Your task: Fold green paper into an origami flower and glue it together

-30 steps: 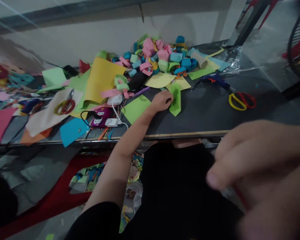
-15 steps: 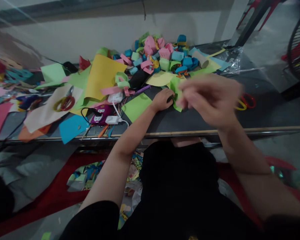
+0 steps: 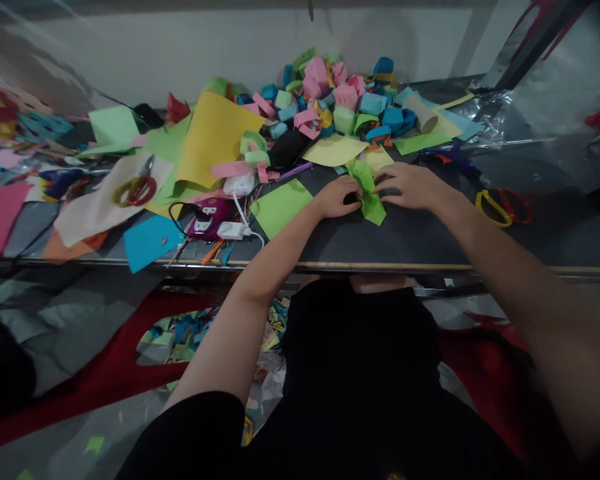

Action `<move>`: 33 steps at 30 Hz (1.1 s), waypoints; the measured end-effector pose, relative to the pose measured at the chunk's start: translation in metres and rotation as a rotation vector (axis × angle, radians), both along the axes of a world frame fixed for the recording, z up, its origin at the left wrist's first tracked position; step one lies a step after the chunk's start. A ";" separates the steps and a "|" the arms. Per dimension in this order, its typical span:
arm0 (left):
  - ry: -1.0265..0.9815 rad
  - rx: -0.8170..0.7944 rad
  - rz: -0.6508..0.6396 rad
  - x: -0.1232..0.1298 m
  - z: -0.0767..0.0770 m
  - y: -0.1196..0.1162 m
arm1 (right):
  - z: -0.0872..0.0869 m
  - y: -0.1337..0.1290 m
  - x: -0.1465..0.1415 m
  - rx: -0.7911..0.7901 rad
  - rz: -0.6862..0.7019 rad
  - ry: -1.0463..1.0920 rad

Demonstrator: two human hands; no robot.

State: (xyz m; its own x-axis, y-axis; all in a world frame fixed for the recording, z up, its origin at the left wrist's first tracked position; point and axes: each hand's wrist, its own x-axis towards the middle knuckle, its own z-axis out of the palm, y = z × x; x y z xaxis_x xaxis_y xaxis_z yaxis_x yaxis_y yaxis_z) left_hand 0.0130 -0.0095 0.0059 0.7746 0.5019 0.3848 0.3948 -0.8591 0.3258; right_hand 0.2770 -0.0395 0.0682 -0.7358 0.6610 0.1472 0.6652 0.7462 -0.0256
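Observation:
A folded light-green paper piece (image 3: 369, 192) lies on the dark tabletop (image 3: 410, 237) in front of me. My left hand (image 3: 339, 197) grips its left side, fingers curled on it. My right hand (image 3: 409, 187) rests on its right side, fingertips touching the paper. A flat green paper square (image 3: 280, 207) lies just left of my left wrist.
A heap of folded coloured paper pieces (image 3: 340, 107) sits at the back. Yellow and red scissors (image 3: 503, 205) lie to the right, another pair (image 3: 135, 190) to the left. A purple device with a white plug (image 3: 215, 223), a yellow sheet (image 3: 215, 143), a red stool (image 3: 105, 380) below.
My right hand swung from close to the camera down to the table and landed on the green paper piece. My left hand stayed on it. The view shifted slightly.

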 end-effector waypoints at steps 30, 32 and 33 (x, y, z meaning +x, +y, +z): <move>0.298 0.198 0.039 0.002 0.030 -0.002 | 0.002 0.002 -0.026 -0.098 0.006 -0.073; 0.330 0.230 -0.002 0.006 0.036 -0.008 | 0.006 -0.005 -0.029 -0.051 0.032 -0.125; 0.342 0.243 -0.014 0.008 0.039 -0.011 | 0.008 -0.009 -0.031 -0.027 0.046 -0.152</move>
